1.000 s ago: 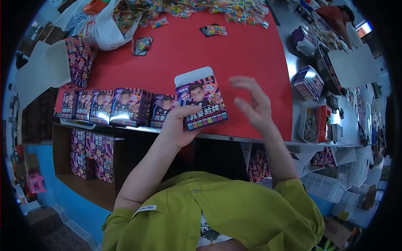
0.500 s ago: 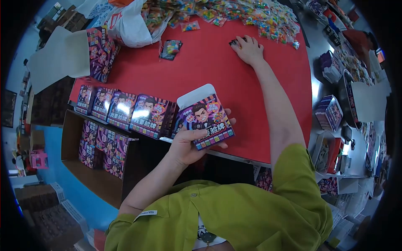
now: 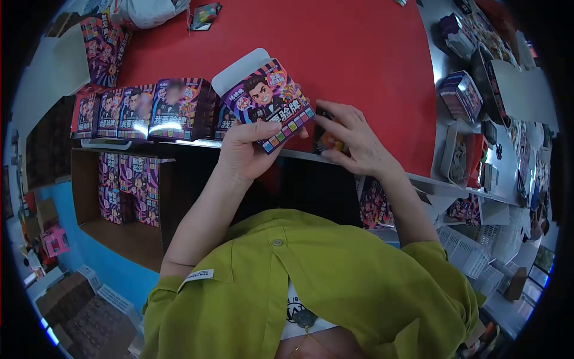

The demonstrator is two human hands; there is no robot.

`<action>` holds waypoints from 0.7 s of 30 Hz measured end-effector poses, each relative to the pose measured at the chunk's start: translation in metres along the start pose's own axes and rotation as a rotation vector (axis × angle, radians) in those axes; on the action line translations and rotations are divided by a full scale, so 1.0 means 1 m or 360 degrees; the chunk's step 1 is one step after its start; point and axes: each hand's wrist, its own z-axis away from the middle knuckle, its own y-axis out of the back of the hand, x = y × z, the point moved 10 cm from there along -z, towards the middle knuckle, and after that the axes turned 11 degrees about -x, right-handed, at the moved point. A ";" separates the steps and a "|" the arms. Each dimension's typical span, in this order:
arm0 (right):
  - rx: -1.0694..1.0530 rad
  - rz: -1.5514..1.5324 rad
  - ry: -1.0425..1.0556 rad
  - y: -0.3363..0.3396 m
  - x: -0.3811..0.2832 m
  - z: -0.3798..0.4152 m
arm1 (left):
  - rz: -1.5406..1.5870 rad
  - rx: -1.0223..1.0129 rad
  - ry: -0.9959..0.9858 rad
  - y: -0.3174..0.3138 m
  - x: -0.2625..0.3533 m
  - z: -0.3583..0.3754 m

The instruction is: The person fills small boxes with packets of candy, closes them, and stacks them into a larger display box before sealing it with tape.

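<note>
In my left hand (image 3: 244, 152) is a purple cartoon-printed carton (image 3: 266, 102), tilted, its white top flap (image 3: 242, 69) standing open. The thumb lies across the printed front and fingertips show at the far side. Close to its right, by the front edge of the red table (image 3: 371, 72), my right hand (image 3: 359, 143) is closed around a small dark packet (image 3: 327, 141) with a few colourful pieces showing. Part of that packet is covered by my fingers. Behind the carton stands another printed carton (image 3: 225, 122), partly hidden.
A row of matching cartons (image 3: 176, 107) stands along the table's left front edge. Below it, a cardboard box (image 3: 119, 236) holds more cartons. Another dark packet (image 3: 204, 16) lies near a white plastic bag (image 3: 146, 12). At right is a metal counter (image 3: 433, 90) with stacked cartons.
My right hand has come back from the far part of the table to beside the carton, bringing the dark packet. The carton stays in my left hand. The view has tilted down.
</note>
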 end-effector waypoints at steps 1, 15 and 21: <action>0.0246 -0.0108 -0.0137 0.011 0.011 0.004 | -0.0044 0.0008 -0.0005 0.000 -0.001 0.001; 0.0138 -0.0179 -0.0752 0.019 0.040 0.007 | -0.0361 0.0038 -0.0050 -0.004 0.005 0.008; 0.0322 -0.1130 -0.0463 0.018 0.048 0.016 | -0.0393 0.0112 0.0194 0.000 -0.007 0.015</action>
